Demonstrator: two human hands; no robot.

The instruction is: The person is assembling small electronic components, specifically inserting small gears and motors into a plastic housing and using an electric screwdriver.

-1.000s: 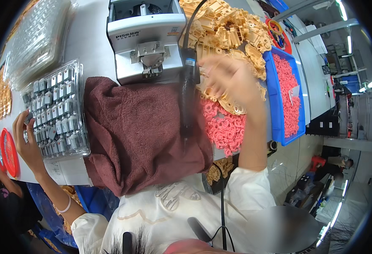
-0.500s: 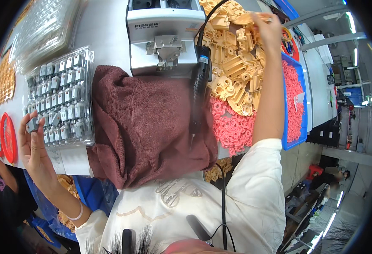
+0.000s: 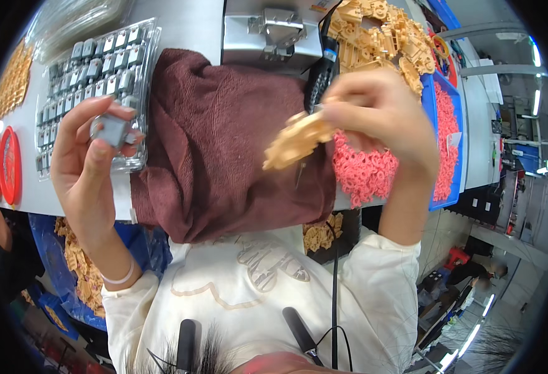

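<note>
My left hand (image 3: 82,163) pinches a small grey electric motor (image 3: 110,130) between thumb and fingers, beside a clear plastic tray (image 3: 152,59) that holds rows of similar motors. In my right hand (image 3: 383,112) is a yellow-orange moulded plastic part (image 3: 295,142), slightly blurred, held above the dark red towel (image 3: 202,140). A black electric screwdriver (image 3: 319,78) stands just behind that hand, its thin bit showing below the plastic part. Beneath my right wrist lies a heap of small pink rings (image 3: 364,173).
Many yellow-orange parts (image 3: 373,31) are piled at the back right. A blue bin (image 3: 437,201) of pink pieces stands right of them. A white-and-grey machine (image 3: 243,40) sits behind the towel. Red round objects (image 3: 11,165) are at the left edge; stacked clear trays (image 3: 77,19) lie behind.
My right hand has come from the parts pile toward me with a yellow-orange part in it. My left hand has carried the motor rightward and up, over the tray's edge.
</note>
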